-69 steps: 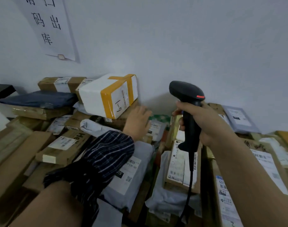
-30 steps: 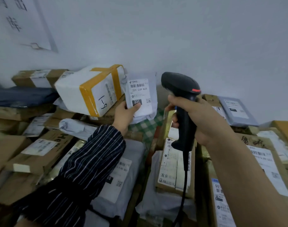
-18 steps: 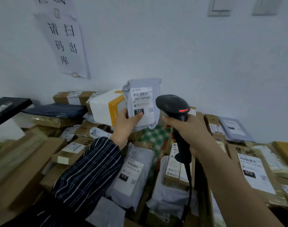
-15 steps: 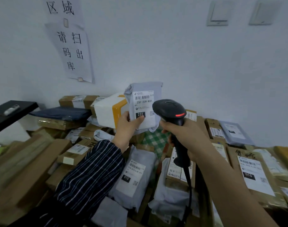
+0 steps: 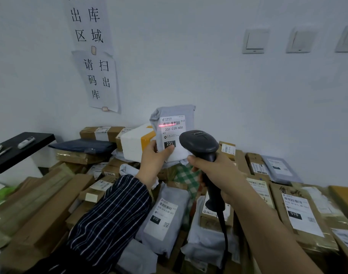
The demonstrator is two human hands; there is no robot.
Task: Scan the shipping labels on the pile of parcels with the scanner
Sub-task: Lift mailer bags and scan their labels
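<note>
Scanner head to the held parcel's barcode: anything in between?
Nothing in the head view: the scanner faces the grey parcel across open air, its red line on the barcode.

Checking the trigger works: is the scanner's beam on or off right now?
On. A red line crosses the barcode on the label of the grey parcel that the left hand holds up before the scanner.

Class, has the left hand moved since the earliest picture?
Yes. The left hand has risen from below the white foam box to its level, holding the grey parcel.
</note>
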